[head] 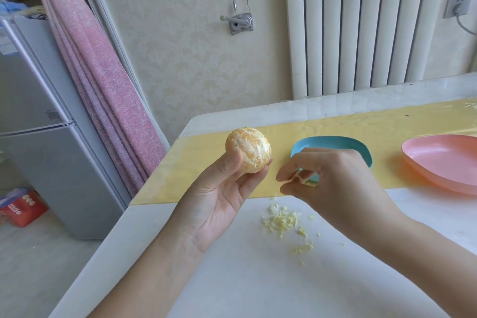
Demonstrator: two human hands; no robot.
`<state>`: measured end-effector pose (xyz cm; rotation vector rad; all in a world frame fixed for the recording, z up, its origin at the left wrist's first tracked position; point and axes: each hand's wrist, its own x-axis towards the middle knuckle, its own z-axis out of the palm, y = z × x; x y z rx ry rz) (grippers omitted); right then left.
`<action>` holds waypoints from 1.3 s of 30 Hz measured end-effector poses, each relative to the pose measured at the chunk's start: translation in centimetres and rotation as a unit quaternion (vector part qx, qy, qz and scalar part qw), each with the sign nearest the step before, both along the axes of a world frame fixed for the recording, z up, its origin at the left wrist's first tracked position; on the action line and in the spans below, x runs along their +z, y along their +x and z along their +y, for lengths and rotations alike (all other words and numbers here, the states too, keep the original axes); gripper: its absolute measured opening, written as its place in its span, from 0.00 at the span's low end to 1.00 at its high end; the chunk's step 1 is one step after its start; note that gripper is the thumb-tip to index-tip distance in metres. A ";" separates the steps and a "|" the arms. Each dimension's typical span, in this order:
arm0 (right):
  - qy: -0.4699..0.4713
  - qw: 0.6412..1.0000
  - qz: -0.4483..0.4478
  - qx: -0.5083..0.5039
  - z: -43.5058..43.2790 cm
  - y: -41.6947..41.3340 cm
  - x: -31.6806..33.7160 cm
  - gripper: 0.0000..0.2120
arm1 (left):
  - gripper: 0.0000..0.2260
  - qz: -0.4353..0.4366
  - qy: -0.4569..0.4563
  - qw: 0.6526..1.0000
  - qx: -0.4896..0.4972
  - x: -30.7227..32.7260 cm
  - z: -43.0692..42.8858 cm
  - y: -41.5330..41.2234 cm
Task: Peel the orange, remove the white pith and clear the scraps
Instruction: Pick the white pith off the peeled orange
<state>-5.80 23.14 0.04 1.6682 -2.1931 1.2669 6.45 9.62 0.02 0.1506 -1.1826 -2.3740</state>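
Your orange (249, 150): peeled, round and whole, white pith streaks over orange flesh. Held up off table in your left hand (219, 193), thumb on its left side, fingertips at lower right. Thin pale pith strand (296, 178) pinched between thumb and fingers of your right hand (333, 181), just right of orange, apart from it. Pith scraps (280, 219): loose yellowish-white shreds, small heap plus scattered bits on white tabletop (232, 279), below your right hand.
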 end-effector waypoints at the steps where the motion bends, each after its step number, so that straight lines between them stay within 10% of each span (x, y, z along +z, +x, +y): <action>1: 0.000 1.000 -0.004 -0.001 0.0 0.0 0.0 0.08 | 0.26 0.003 -0.003 1.000 -0.001 0.0 0.0 0.0; 13: -0.086 0.996 0.019 0.004 0.4 -0.5 0.5 0.01 | 0.23 0.013 -0.029 0.999 0.001 0.1 0.1 0.1; 25: -0.190 0.976 0.100 -0.018 0.3 -0.4 0.8 0.19 | 0.41 -0.043 -0.100 0.991 0.077 -0.2 0.6 0.1; 39: -0.196 0.956 0.187 0.115 -0.1 0.0 0.2 0.09 | 0.29 -0.078 -0.256 0.956 0.118 -0.1 0.9 0.4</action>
